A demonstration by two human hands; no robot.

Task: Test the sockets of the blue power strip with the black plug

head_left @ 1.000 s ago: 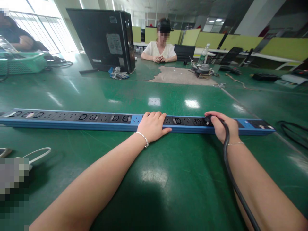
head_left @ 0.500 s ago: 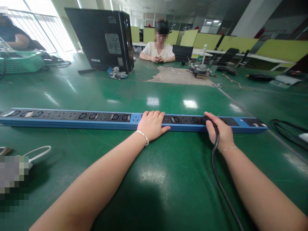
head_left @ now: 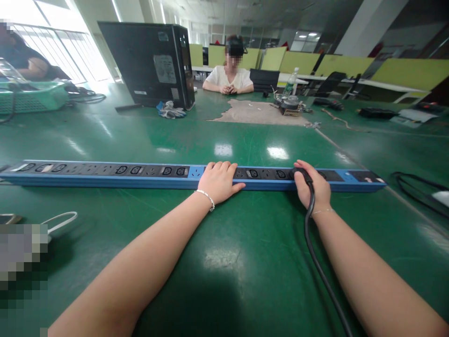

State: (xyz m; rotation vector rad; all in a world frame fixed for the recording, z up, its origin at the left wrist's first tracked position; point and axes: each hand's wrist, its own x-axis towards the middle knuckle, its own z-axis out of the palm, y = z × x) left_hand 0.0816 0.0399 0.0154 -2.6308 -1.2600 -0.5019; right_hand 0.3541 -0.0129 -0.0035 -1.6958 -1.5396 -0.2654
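A long blue power strip [head_left: 164,182] with black sockets lies across the green table in front of me. My left hand [head_left: 218,180] rests over its middle, fingers bent across the top to the far edge and thumb along the near side. Between the thumb and fingers of my right hand [head_left: 317,187] is a black plug [head_left: 302,175], gripped at a socket toward the strip's right end. Whether its pins are fully in the socket is hidden. From the plug, a thick black cable [head_left: 312,248] runs down past my right wrist toward the bottom edge.
A black computer case [head_left: 147,65] stands at the back left, with gloves [head_left: 170,110] beside it. Opposite me sits a person [head_left: 228,79]; another is at far left behind a green basket [head_left: 35,96]. A bottle [head_left: 291,82] and a coiled black cable [head_left: 414,187] are to the right.
The view has shifted slightly. My right hand and the plug appear a little further left and tilted more upright at the strip. My left hand keeps its place on the strip.
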